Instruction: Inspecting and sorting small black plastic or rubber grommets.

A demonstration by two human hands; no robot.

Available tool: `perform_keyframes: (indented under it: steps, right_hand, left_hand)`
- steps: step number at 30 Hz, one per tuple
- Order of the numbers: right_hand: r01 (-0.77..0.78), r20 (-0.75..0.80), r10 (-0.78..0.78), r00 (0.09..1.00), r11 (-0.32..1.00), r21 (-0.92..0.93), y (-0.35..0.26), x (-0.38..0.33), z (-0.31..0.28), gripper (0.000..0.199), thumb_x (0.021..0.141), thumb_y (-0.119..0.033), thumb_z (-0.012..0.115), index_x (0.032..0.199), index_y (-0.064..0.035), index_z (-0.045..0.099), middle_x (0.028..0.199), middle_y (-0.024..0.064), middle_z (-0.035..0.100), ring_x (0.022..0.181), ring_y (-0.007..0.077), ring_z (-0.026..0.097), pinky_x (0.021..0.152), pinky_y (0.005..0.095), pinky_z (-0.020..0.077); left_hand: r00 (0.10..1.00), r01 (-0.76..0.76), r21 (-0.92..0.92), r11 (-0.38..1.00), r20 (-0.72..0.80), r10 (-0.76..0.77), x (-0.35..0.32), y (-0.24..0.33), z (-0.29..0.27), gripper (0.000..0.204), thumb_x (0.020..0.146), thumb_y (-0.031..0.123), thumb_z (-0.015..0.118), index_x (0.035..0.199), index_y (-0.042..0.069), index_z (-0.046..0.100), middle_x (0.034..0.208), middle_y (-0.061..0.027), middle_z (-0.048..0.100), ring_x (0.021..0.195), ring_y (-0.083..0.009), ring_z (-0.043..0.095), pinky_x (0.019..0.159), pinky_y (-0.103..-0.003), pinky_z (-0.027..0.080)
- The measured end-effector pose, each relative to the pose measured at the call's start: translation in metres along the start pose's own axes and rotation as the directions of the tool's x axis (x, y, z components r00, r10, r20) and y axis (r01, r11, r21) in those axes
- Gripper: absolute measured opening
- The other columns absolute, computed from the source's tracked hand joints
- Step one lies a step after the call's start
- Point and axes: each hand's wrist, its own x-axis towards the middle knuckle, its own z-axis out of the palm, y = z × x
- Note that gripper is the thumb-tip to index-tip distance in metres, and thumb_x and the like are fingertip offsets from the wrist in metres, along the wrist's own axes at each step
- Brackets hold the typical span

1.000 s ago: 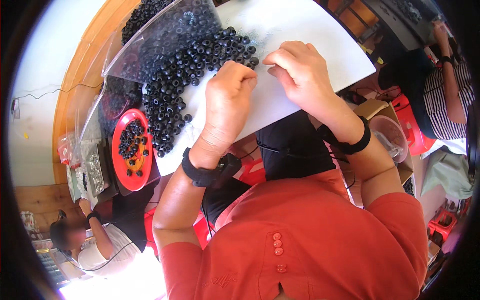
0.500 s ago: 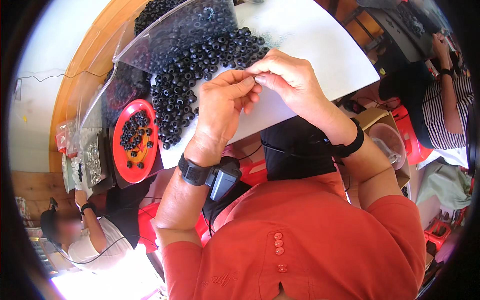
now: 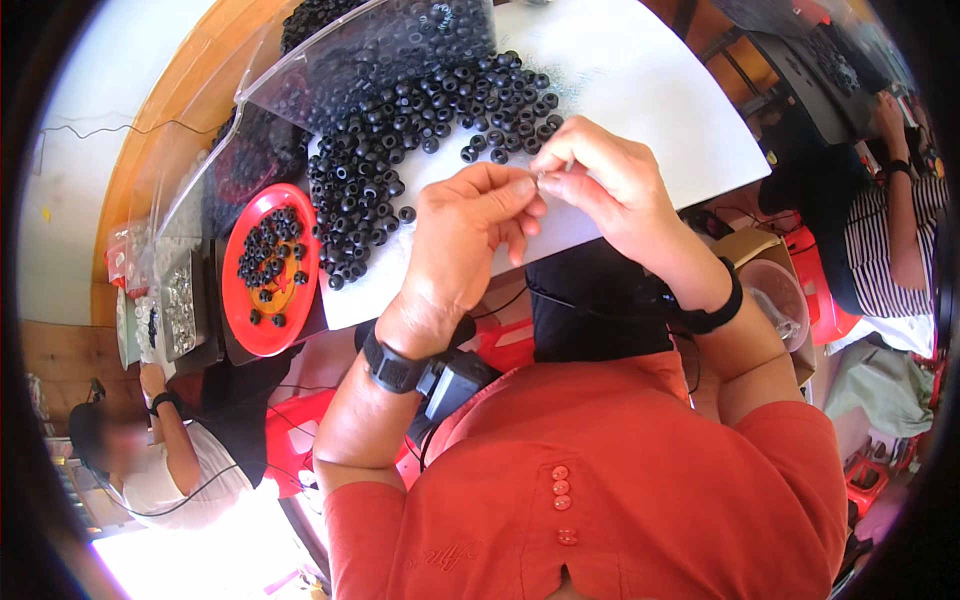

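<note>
My left hand [image 3: 465, 225] and my right hand [image 3: 608, 185] meet above the near edge of the white table [image 3: 650, 110]. Thumb and forefinger of each are pinched together. A tiny pale thing [image 3: 539, 175] shows between the fingertips, too small to name. Just beyond and to the left of my hands, a heap of round black beads [image 3: 385, 140] with holes spreads over the tabletop. A few loose beads lie near my right fingertips. Left of the heap is a red oval plate [image 3: 240, 325] holding more black beads.
Clear plastic panels [image 3: 300, 65] stand around the bead heap. Trays of small clear pieces [image 3: 180, 305] sit at the far left. A person in white [image 3: 195, 480] works at lower left, another in stripes [image 3: 905, 245] at right. A cardboard box [image 3: 750, 245] holds a pale tub.
My two hands, still pinched together, have shifted slightly right and nearer to me. Several beads beside my right fingertips are now uncovered.
</note>
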Motion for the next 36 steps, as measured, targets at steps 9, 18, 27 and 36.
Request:
perform_keyframes:
  steps: [9,18,27,36]
  right_hand:
    - [-0.361,0.198,0.303,0.932,0.742,0.565,-0.029,-0.026,0.022,0.008,0.094,0.006,0.063,0.101,0.0038,0.064,0.092,0.0085,0.064,0.078,0.0161,0.066,0.070,0.0282,0.0551]
    - [0.137,0.167,-0.085,0.982,0.935,-0.329,-0.009,-0.010,0.010,0.013,0.084,-0.001,0.068,0.088,-0.0066,0.057,0.077,0.0102,0.061,0.068,0.0297,0.064,0.058,0.0394,0.0484]
    - [0.021,0.097,0.001,0.995,0.974,-0.227,0.011,0.009,0.009,0.013,0.084,-0.002,0.067,0.090,-0.0061,0.057,0.082,0.0094,0.062,0.076,0.0312,0.065,0.065,0.0387,0.0511]
    - [0.165,0.141,-0.122,0.982,0.922,-0.350,0.010,0.010,0.020,0.016,0.080,-0.003,0.070,0.089,-0.0071,0.057,0.082,0.0080,0.062,0.077,0.0302,0.063,0.066,0.0413,0.0500]
  left_hand:
    - [0.997,0.082,-0.087,0.993,0.008,-0.082,-0.050,-0.012,-0.011,0.017,0.100,0.011,0.061,0.102,-0.006,0.064,0.082,-0.0106,0.067,0.063,-0.0119,0.060,0.047,-0.022,0.043]
    - [0.690,-0.259,0.954,0.151,0.073,0.721,-0.061,-0.005,-0.073,0.010,0.082,-0.001,0.072,0.091,0.002,0.069,0.087,-0.0062,0.063,0.075,-0.0178,0.059,0.064,-0.030,0.046]
    - [0.673,-0.126,0.884,-0.450,0.410,0.616,-0.018,0.009,-0.069,0.020,0.067,0.003,0.076,0.077,0.004,0.059,0.085,-0.0094,0.053,0.088,-0.0309,0.053,0.071,-0.043,0.047]
    - [0.717,-0.416,0.908,0.042,0.299,0.630,-0.023,0.003,-0.061,0.013,0.080,0.000,0.072,0.091,0.002,0.069,0.085,-0.0084,0.062,0.085,-0.0251,0.059,0.071,-0.034,0.049]
